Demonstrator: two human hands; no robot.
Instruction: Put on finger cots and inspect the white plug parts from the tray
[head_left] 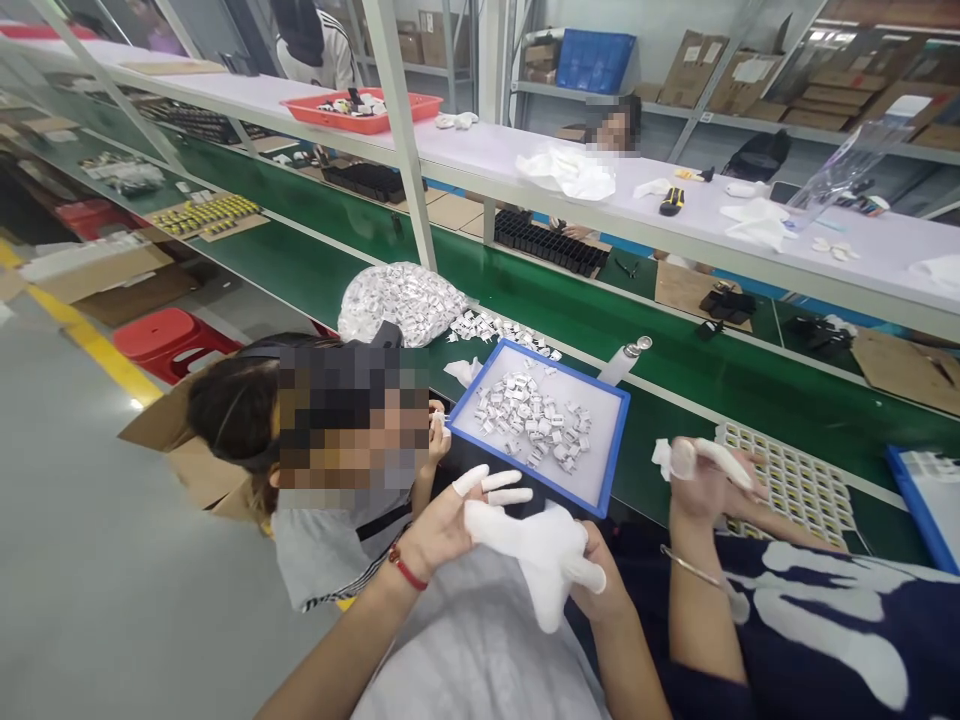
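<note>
White cloth, possibly a glove, lies crosswise between the hands, off the tray's near edge. Right hand grips its right end; left hand open, fingers spread, finger cots on, cloth's left end at the thumb. Blue-rimmed tray beyond, white plug parts inside.

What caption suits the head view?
Right hand holds a soft white piece against the open left hand, white coverings on fingers, near a blue-rimmed tray of small white parts.
</note>
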